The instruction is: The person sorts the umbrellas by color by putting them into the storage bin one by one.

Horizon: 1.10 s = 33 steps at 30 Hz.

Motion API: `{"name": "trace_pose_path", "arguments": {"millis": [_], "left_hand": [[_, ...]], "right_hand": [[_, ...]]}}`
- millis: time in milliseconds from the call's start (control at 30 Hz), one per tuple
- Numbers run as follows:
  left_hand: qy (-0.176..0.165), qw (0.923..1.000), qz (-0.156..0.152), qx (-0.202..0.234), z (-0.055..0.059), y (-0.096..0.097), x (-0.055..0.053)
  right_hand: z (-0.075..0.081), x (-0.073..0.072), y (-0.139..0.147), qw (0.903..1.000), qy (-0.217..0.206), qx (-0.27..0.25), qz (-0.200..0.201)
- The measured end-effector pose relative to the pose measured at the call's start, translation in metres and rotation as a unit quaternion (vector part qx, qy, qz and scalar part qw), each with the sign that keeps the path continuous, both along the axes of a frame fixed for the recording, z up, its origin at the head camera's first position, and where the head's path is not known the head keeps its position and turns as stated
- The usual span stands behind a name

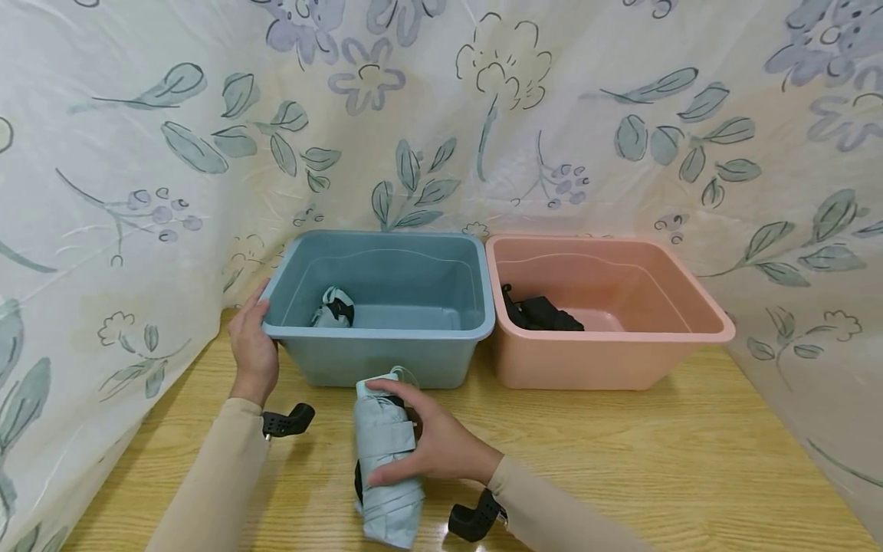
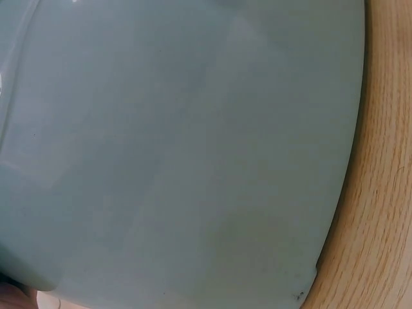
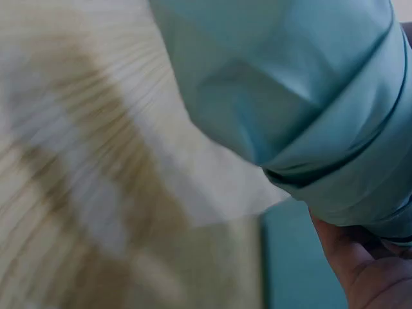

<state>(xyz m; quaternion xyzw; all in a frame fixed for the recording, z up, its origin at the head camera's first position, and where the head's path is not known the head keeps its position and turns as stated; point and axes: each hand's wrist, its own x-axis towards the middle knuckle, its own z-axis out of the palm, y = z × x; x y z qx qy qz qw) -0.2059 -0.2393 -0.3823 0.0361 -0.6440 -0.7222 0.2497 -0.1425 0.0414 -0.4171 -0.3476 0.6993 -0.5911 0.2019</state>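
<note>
In the head view, a folded light blue umbrella (image 1: 379, 441) with a strap wrapped round it is gripped by my right hand (image 1: 444, 445). Thumb and fingers curl over it, in front of a blue bin (image 1: 386, 356). Its fabric folds (image 3: 277, 84) fill the top right of the right wrist view. My left hand (image 1: 254, 349) holds the blue bin's left rim. The bin's side wall (image 2: 193, 154) covers most of the left wrist view. A light blue and black bundle (image 1: 333, 310) lies at the left inside that bin.
A pink bin (image 1: 593, 364) stands right beside the blue one, with black folded fabric (image 1: 548, 314) inside. Both are on a wood-grain tabletop (image 1: 690, 445). Floral sheeting (image 1: 428, 100) hangs behind and along both sides.
</note>
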Motion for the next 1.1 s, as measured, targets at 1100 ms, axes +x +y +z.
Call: {"name": "trace_pose_path", "arguments": {"millis": [1100], "left_hand": [[-0.007, 0.9999, 0.005, -0.008, 0.000, 0.001, 0.001]], "right_hand": [[0.158, -0.061, 0.003, 0.9718, 0.198, -0.102, -0.078]]}}
